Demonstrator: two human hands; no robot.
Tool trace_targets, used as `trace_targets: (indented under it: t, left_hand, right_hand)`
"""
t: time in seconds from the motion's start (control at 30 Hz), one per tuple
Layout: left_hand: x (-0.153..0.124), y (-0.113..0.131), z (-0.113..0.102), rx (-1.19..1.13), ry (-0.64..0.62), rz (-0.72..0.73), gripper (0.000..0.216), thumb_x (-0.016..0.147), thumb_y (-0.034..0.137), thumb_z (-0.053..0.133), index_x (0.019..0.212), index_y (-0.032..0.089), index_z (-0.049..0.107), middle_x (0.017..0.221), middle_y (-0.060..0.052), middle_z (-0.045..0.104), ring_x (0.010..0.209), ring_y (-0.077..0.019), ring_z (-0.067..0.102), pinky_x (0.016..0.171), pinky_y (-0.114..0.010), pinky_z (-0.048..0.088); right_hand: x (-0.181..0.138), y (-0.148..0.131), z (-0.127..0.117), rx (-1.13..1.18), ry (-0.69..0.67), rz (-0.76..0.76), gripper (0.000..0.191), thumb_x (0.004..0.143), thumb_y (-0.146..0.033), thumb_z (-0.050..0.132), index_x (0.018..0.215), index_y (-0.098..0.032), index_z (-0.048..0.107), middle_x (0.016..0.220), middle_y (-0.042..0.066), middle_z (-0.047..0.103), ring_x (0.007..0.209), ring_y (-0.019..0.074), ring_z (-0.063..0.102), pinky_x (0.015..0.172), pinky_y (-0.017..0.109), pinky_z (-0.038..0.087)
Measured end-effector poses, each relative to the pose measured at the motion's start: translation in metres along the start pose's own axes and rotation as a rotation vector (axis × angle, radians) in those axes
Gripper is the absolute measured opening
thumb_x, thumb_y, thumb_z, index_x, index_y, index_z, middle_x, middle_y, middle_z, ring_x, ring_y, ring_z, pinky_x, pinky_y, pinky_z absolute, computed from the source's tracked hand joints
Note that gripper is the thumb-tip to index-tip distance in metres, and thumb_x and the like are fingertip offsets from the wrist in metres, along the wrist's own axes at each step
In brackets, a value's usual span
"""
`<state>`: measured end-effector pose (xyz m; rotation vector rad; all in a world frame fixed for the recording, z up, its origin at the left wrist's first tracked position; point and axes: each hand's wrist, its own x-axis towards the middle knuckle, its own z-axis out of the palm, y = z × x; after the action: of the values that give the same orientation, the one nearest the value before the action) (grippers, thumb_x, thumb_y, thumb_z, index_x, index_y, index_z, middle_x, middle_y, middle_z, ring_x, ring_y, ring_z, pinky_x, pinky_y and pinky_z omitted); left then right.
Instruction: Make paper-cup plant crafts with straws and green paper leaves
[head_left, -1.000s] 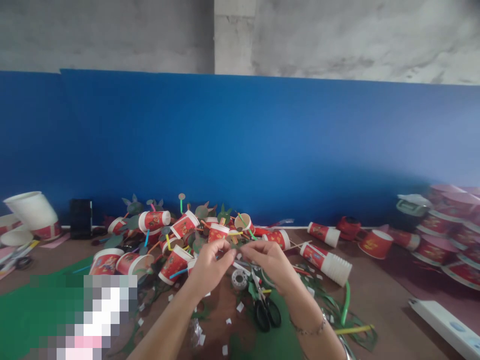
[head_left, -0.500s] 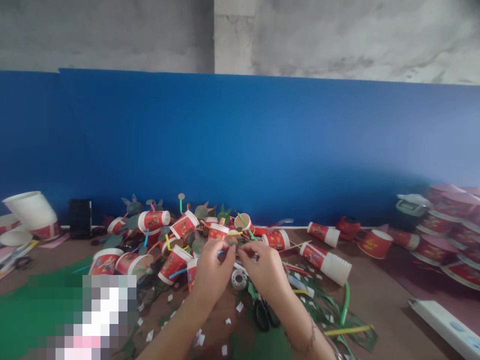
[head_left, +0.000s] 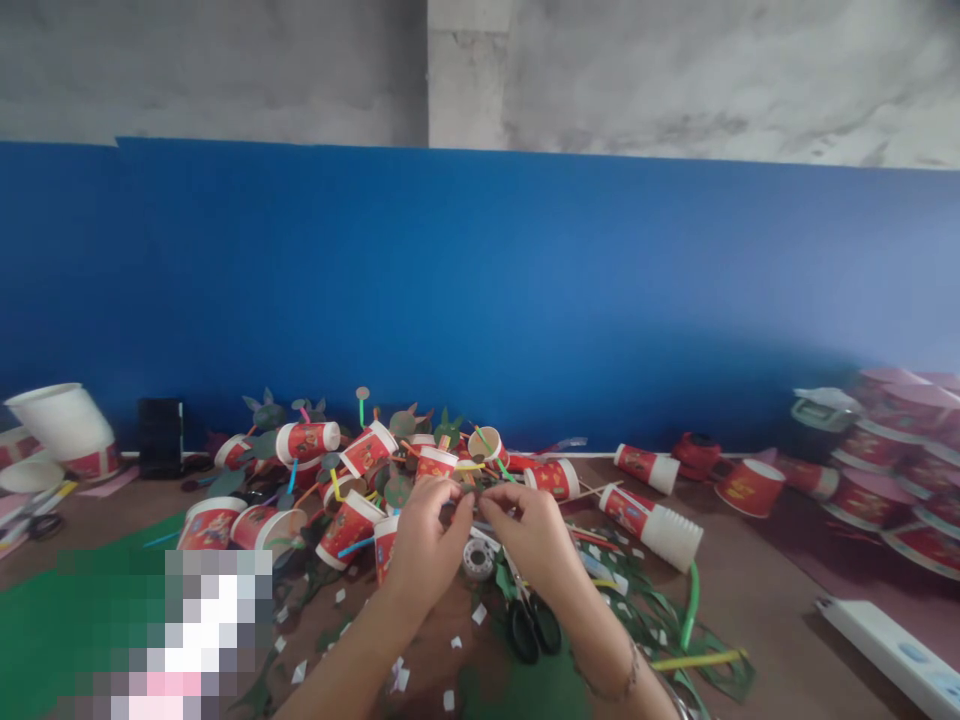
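My left hand (head_left: 429, 540) and my right hand (head_left: 529, 525) meet fingertip to fingertip above the middle of the table, both pinched closed. Whatever lies between the fingers is too small to make out. Just below them rests a white tape roll (head_left: 478, 559). Scissors with black handles (head_left: 532, 625) lie under my right wrist, blades pointing away from me. Behind my hands is a heap of red paper cups (head_left: 367, 448), with coloured straws and dark green paper discs attached to several of them.
Scraps of white paper (head_left: 480, 615) and green paper cuttings (head_left: 720, 670) litter the brown table. A stack of cups (head_left: 652, 522) lies at right, near a white power strip (head_left: 892, 650). Large paper tubs (head_left: 64, 425) stand at far left. A blue partition (head_left: 480, 290) rises behind.
My fingertips have moved slightly apart, the right hand shifting a little to the right. More of the scissors' handles shows. The things on the table have stayed put.
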<state>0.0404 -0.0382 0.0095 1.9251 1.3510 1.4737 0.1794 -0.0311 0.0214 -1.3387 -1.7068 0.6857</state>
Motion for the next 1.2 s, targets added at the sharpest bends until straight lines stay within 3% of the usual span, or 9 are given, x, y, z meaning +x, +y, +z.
trace_targets:
  t: [0.23, 0.63, 0.77, 1.03, 1.2]
  left_hand:
    - [0.0013, 0.0038, -0.0022, 0.103, 0.002, 0.151, 0.015, 0.082, 0.018, 0.051, 0.067, 0.021, 0.052, 0.072, -0.003, 0.056, 0.077, -0.0201, 0.050, 0.070, -0.029, 0.037]
    - [0.0020, 0.0009, -0.0015, 0.152, -0.016, 0.216, 0.015, 0.085, 0.018, 0.047, 0.071, 0.018, 0.050, 0.074, -0.003, 0.056, 0.078, -0.0183, 0.050, 0.071, -0.030, 0.040]
    - [0.0015, 0.0031, -0.0028, 0.125, -0.041, 0.174, 0.016, 0.086, 0.020, 0.047, 0.070, 0.018, 0.050, 0.074, -0.003, 0.056, 0.078, -0.0177, 0.050, 0.072, -0.030, 0.041]
    - [0.0040, -0.0034, -0.0050, -0.044, -0.071, -0.045, 0.019, 0.085, 0.030, 0.048, 0.071, 0.018, 0.052, 0.076, -0.002, 0.053, 0.076, -0.0162, 0.054, 0.069, -0.027, 0.043]
    - [0.0066, -0.0059, -0.0072, -0.042, -0.089, -0.110, 0.020, 0.083, 0.033, 0.049, 0.071, 0.017, 0.053, 0.076, -0.002, 0.054, 0.075, -0.0166, 0.054, 0.066, -0.026, 0.044]
  right_hand:
    - [0.0008, 0.0039, 0.0007, 0.032, -0.011, 0.010, 0.021, 0.076, -0.026, 0.051, 0.074, -0.016, 0.070, 0.071, 0.004, 0.068, 0.068, 0.0189, 0.059, 0.063, 0.027, 0.042]
    - [0.0015, 0.0031, -0.0016, 0.124, -0.027, 0.031, 0.022, 0.074, -0.029, 0.054, 0.070, -0.013, 0.068, 0.063, 0.003, 0.063, 0.061, 0.0152, 0.053, 0.056, 0.024, 0.039]
    - [0.0019, 0.0035, -0.0016, 0.152, -0.020, 0.049, 0.020, 0.072, -0.027, 0.054, 0.068, -0.013, 0.067, 0.059, 0.001, 0.058, 0.055, 0.0121, 0.047, 0.052, 0.023, 0.035]
    - [0.0039, 0.0068, -0.0020, 0.314, -0.064, 0.111, 0.017, 0.070, -0.028, 0.055, 0.062, -0.014, 0.059, 0.054, -0.002, 0.049, 0.052, 0.0097, 0.039, 0.049, 0.022, 0.030]
    - [0.0041, 0.0038, -0.0043, 0.281, -0.075, 0.136, 0.016, 0.067, -0.028, 0.053, 0.059, -0.015, 0.057, 0.052, -0.003, 0.047, 0.049, 0.0089, 0.035, 0.047, 0.022, 0.027]
